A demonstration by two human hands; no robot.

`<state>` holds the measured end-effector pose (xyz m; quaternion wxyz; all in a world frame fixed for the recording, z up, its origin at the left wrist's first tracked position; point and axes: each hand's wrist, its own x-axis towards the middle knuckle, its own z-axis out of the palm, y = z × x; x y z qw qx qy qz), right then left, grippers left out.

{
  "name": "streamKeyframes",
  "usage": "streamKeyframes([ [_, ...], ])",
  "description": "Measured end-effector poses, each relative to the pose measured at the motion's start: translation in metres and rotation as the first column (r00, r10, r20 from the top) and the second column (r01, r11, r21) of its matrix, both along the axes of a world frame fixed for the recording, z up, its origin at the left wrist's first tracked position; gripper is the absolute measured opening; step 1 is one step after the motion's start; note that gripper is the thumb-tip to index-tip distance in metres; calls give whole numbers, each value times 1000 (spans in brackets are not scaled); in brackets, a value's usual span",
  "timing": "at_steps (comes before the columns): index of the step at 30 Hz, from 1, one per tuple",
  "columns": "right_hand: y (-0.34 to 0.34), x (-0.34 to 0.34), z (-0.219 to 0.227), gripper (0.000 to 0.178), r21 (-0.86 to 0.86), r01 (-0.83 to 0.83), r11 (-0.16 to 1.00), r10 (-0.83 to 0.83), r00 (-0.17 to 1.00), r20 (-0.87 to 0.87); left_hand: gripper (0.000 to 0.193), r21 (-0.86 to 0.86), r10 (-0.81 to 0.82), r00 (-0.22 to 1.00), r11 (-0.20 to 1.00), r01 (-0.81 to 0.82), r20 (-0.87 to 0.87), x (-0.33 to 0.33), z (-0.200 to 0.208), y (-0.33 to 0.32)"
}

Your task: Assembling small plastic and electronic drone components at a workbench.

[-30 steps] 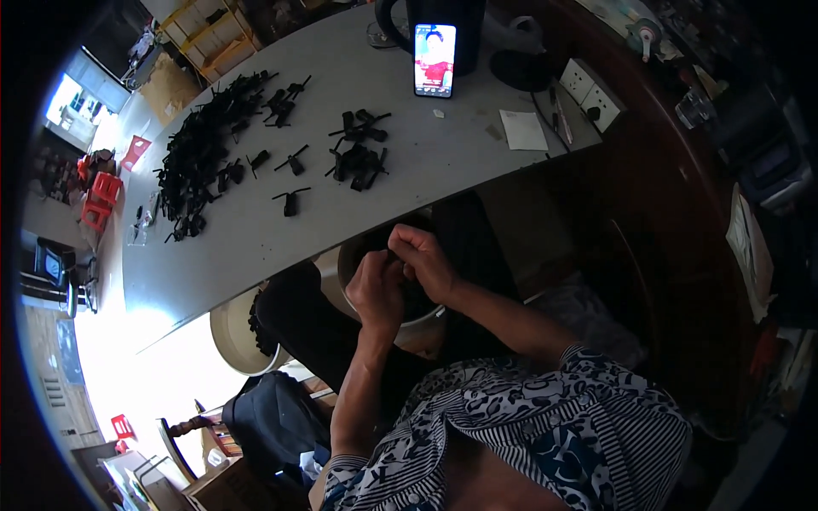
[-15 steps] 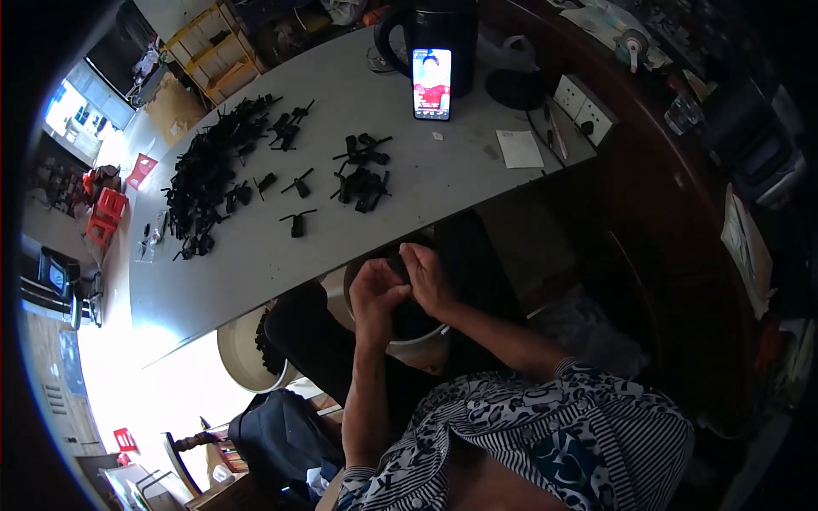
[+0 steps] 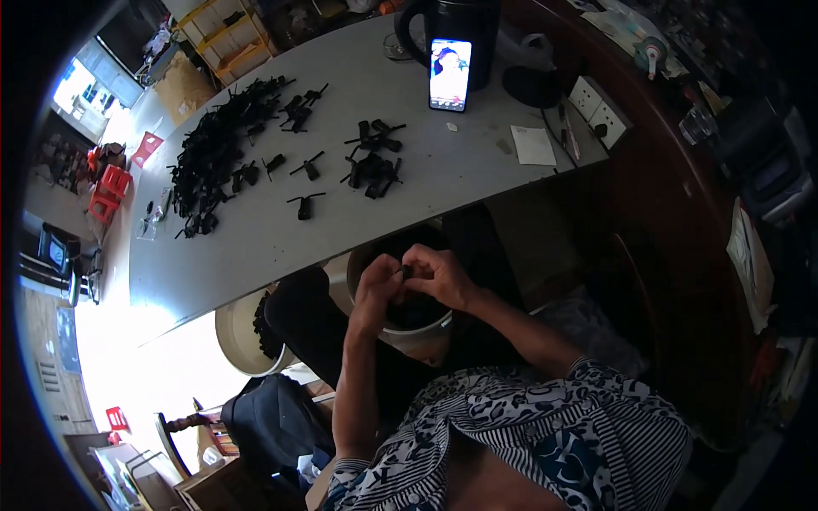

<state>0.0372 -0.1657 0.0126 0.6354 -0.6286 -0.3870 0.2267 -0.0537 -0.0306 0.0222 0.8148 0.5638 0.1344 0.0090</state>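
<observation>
Just beyond the table's near edge, my left hand and my right hand meet over a pale bucket between my knees. Both have their fingertips pinched on a small black part, mostly covered by the fingers. Dark contents fill the bucket, too dim to make out. On the grey table lies a large heap of black plastic parts with thin arms. A smaller cluster of the same parts sits to its right, and a few single ones lie between and in front.
A lit phone leans against a black jug at the back. White paper and a power strip are at the right end. Another pale bucket with black parts stands below the table, left of my leg, near a dark backpack.
My fingers have shifted around the small black part, and my right hand has turned and opened out slightly. The whole view has moved a little; the phone's picture has changed.
</observation>
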Motion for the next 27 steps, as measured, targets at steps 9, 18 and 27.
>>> streamKeyframes([
  [9, 13, -3, 1, 22, -110, 66, 992, -55, 993, 102, 16, -143, 348, 937, 929, -342, 21, 8, -27, -22],
  [18, 36, 51, 11, 23, -199, 367, 909, -224, 831, 510, 21, 117, 354, 917, 934, -337, -185, 15, -51, -8],
  [27, 84, 139, -4, 25, -215, 463, 860, -331, 827, 455, 15, 542, 178, 981, 834, -106, -82, 11, -53, 5],
])
